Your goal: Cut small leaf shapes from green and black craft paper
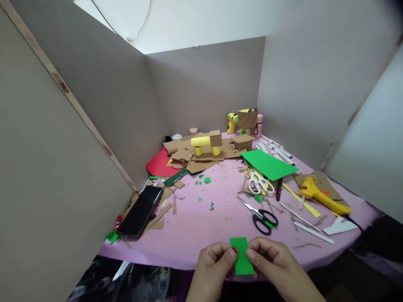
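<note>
Card [242, 256], green, head view: between my left hand [214, 263] and right hand [274, 261], each pinching one side of it. Black scissors [258, 213]: just beyond my right hand. White scissors [259, 180]: farther beyond. Glue gun [324, 199]: forward and right of that hand. Phone [140, 212]: forward, well left of my left hand.

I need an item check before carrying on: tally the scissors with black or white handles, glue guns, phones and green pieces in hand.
Scissors: 2 (black-handled metal scissors, white-handled scissors)
Yellow pistol-shaped glue gun: 1
Black rectangular phone: 1
Small green rectangular sheet, held: 1
Total: 5
</note>
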Action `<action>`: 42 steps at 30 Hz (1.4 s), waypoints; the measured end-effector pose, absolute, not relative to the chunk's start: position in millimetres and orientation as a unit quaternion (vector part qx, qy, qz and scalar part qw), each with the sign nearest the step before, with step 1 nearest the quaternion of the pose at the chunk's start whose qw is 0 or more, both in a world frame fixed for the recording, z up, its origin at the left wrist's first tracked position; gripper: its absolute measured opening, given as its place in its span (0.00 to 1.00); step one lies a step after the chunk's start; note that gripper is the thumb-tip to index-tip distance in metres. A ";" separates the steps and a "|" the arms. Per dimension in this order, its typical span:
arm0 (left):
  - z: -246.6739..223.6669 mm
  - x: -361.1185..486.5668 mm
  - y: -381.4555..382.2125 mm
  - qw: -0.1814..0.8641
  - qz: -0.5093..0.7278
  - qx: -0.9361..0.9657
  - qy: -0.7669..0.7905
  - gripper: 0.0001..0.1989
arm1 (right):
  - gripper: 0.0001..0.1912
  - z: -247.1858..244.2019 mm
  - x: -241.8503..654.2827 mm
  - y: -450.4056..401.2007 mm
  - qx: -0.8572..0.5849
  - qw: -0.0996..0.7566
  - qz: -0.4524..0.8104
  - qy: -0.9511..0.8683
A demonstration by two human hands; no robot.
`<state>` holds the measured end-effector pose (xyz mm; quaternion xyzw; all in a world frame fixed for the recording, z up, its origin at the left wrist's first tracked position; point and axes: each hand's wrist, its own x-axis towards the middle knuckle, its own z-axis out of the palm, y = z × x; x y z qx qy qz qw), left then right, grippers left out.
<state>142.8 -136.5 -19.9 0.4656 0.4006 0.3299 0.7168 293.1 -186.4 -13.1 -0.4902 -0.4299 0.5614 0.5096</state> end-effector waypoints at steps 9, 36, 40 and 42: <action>-22.9 143.3 -136.8 0.700 0.352 0.457 0.421 0.19 | 0.17 -9.3 290.8 -185.9 -0.503 0.498 0.555 -0.437; -8.5 142.8 -155.7 0.616 0.457 0.491 0.413 0.13 | 0.20 0.6 290.0 -190.7 -0.460 0.507 0.593 -0.423; -13.6 143.7 -154.1 0.617 0.442 0.492 0.426 0.16 | 0.20 2.9 290.5 -190.1 -0.468 0.493 0.588 -0.438; -16.5 143.3 -153.2 0.621 0.435 0.490 0.429 0.17 | 0.21 4.0 290.9 -190.1 -0.470 0.485 0.588 -0.446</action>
